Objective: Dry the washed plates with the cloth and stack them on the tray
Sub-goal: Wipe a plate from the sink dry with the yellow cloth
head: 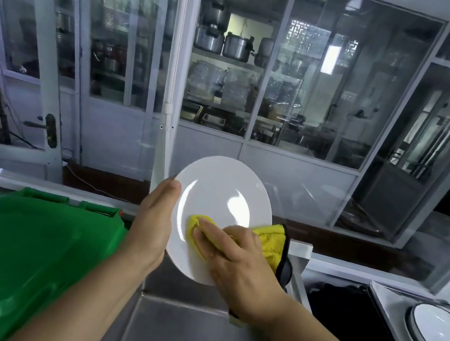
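Standing at the far left is a big green bin (11,250) with its lid down, pressed up against the counter edge. Just to its right the left hand (154,218) holds a plain white plate (219,217) tilted up on edge over the steel sink (190,337). The palm lies along the plate's left rim with the thumb stretched up that rim; the other fingers are hidden behind the plate, so I cannot see how they grip it.

On the plate's lower face the right hand (230,254) presses a yellow cloth (268,241), fingers laid fairly flat and spread over the bunched fabric. The cloth spills past the plate's right edge, where its dark border hangs down.

Further right, beyond the sink wall, sits a dark recess, and then a pale tray (383,301) at the right edge. On it lies a white plate with a dark rim line (439,340), flat and face up; whether more plates lie beneath it I cannot tell.

Behind everything runs a wall of glazed white-framed partitions (266,58), with metal pots (224,42) on shelves showing through the glass.
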A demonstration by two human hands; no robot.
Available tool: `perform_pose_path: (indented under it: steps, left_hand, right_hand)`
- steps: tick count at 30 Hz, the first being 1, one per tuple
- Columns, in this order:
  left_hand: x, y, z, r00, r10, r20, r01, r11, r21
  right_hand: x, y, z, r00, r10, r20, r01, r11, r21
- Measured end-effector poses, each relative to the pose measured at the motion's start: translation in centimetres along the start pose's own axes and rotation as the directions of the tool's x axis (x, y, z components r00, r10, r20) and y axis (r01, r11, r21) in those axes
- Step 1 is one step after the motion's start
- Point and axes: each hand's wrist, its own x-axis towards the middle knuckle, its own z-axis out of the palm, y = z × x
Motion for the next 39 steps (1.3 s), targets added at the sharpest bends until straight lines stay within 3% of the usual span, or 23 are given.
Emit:
perform_pose_path:
  steps: [7, 13, 18, 24, 30, 39]
  left_hand:
    - [-0.6, -2.5, 0.8, 0.967, -0.152, 0.206, 0.135, 0.986, 0.094]
    - [-2.7, -4.1, 5.0, 0.905, -0.249, 0.345, 0.225, 0.968, 0.106]
    - [-4.7, -6.1, 9.4, 0.873, -0.324, 0.363, 0.29, 0.946, 0.147]
    - [-8.3, -9.5, 17.3, 0.835, -0.393, 0.386, 0.352, 0.92, 0.174]
    - [-15.1, -15.3, 29.2, 0.758, -0.507, 0.41, 0.457, 0.862, 0.221]
    - [-25.1, -25.5, 45.9, 0.707, -0.6, 0.375, 0.547, 0.8, 0.248]
  right_hand:
    - [-3.2, 3.8, -2.4, 0.97, 0.238, 0.047, -0.22, 0.946, -0.236]
    - [-8.0, 6.9, -4.8, 0.907, 0.418, -0.052, -0.416, 0.867, -0.275]
    - [-14.5, 9.7, -7.8, 0.748, 0.61, -0.262, -0.662, 0.711, -0.236]
    - [-27.1, 11.4, -12.5, 0.563, 0.749, -0.349, -0.826, 0.53, -0.194]
    - [-40.3, 13.6, -17.6, 0.466, 0.794, -0.389, -0.884, 0.431, -0.18]
    - [-57.1, 17.3, -25.6, 0.327, 0.857, -0.399, -0.941, 0.257, -0.219]
